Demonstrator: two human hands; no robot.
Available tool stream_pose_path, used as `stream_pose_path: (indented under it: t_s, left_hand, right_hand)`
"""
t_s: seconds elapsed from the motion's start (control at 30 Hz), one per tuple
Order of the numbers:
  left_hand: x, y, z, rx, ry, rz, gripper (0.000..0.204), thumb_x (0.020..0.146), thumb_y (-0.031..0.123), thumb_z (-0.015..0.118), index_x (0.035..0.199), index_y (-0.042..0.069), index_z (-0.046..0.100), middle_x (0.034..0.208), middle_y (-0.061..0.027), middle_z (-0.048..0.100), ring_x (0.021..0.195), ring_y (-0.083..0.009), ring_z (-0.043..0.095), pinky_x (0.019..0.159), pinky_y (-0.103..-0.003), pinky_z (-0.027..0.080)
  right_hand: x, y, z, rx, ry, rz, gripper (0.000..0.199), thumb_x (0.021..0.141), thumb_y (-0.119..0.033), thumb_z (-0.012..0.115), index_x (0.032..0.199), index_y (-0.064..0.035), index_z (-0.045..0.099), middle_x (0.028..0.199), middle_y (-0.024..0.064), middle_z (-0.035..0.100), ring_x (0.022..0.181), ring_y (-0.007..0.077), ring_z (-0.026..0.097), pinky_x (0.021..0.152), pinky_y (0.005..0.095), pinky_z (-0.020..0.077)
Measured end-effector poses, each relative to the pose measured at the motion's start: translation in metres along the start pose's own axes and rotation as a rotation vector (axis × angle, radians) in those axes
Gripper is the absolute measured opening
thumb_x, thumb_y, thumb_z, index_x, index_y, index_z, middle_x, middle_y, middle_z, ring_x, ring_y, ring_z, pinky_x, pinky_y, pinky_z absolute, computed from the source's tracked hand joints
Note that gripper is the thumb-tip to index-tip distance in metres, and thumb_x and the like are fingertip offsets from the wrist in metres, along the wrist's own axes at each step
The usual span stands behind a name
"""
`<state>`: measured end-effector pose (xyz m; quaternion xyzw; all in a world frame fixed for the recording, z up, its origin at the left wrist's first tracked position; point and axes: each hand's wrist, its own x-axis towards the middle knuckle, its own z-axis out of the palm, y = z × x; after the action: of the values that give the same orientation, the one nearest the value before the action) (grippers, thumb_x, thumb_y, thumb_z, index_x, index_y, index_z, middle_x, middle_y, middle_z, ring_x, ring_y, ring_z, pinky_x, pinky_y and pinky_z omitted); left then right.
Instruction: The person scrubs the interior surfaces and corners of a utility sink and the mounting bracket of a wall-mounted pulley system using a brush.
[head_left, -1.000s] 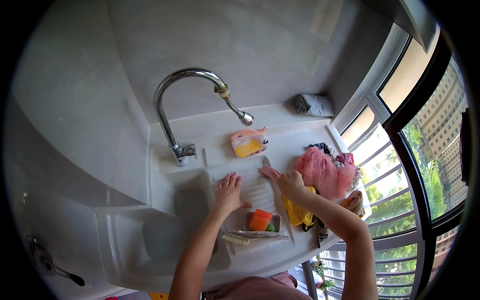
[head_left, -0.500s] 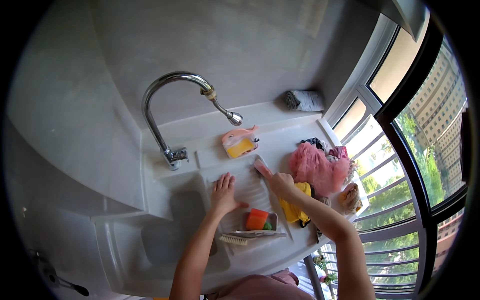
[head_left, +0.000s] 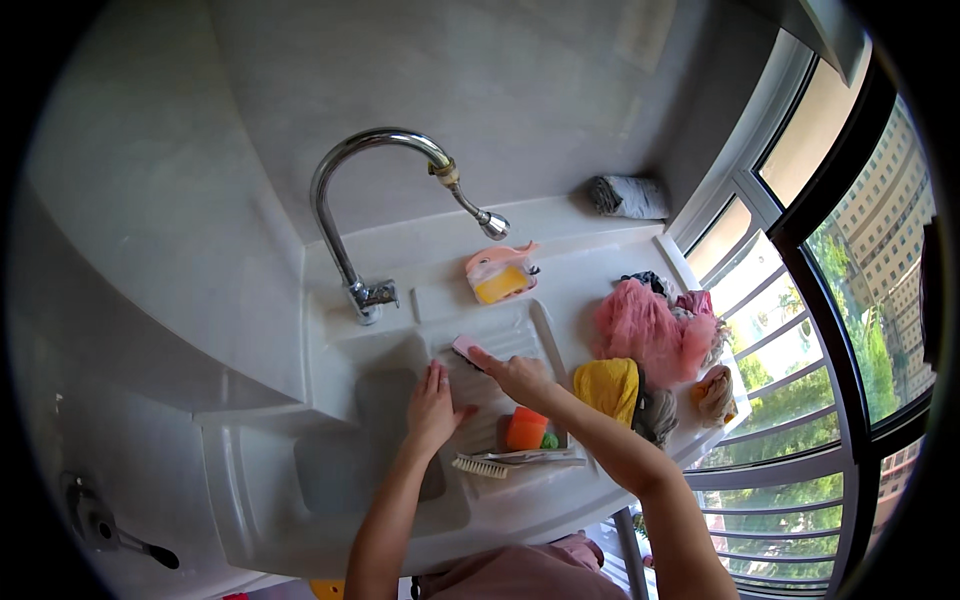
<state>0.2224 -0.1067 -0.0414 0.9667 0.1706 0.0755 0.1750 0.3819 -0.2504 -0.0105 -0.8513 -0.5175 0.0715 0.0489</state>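
Observation:
My right hand (head_left: 518,382) grips a pink brush (head_left: 464,346), its bristle side turned down and hidden. The brush rests over the upper left part of the ribbed white washboard (head_left: 520,330). Beside it, my left hand (head_left: 432,410) lies flat with fingers stretched along the washboard's left edge, by the basin. Below the hands, at the board's near end, a small tray holds an orange sponge (head_left: 526,428) and a green scrubber (head_left: 549,440). A white-bristled brush (head_left: 480,467) lies along the front of that tray.
A chrome faucet (head_left: 322,205) arches above the sink basin (head_left: 350,470) on the left. Behind the washboard sits a pink soap dish (head_left: 500,275) with yellow soap. Pink clothes (head_left: 645,325) and a yellow cloth (head_left: 606,388) pile up at right; a rolled grey cloth (head_left: 630,197) lies behind.
My right hand has moved the pink brush left across the washboard, close to my left hand. My left hand stays on the board's edge. The whole view has shifted slightly.

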Motion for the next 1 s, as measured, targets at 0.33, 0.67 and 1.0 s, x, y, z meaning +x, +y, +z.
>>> stream_pose_path:
  t_s: [0.33,0.67,1.0]
  left_hand:
    - [-0.014,-0.005,0.008,-0.064,0.105,0.004,0.081,0.073,0.042,0.072,0.133,-0.004,0.040,0.142,-0.0168,0.038,0.127,-0.0293,0.042,0.103,-0.037,0.036]
    - [-0.005,-0.012,0.006,-0.119,0.099,-0.030,0.083,0.069,0.040,0.075,0.131,-0.004,0.042,0.142,-0.0170,0.037,0.126,-0.0306,0.043,0.102,-0.037,0.038]
    - [0.004,-0.032,0.021,-1.625,0.229,-0.789,0.019,0.092,0.020,0.055,0.103,0.005,0.058,0.094,-0.0040,0.062,0.079,-0.0120,0.059,0.072,-0.029,0.048]
  right_hand:
    - [0.015,0.114,-0.034,-0.181,0.085,-0.157,0.035,0.091,-0.042,0.050,0.126,-0.0470,0.050,0.062,0.0104,0.061,0.049,0.0271,0.061,0.048,0.0382,0.0505]
    - [0.062,0.021,-0.025,-0.169,0.198,-0.383,0.033,0.086,-0.040,0.056,0.119,-0.0343,0.059,0.055,0.0050,0.057,0.050,0.0256,0.061,0.045,0.0359,0.0490]
    - [0.046,-0.083,0.032,0.219,-0.080,-0.298,0.047,0.087,-0.020,0.055,0.130,-0.0029,0.043,0.086,0.0169,0.064,0.078,0.0342,0.064,0.066,0.0431,0.0513]
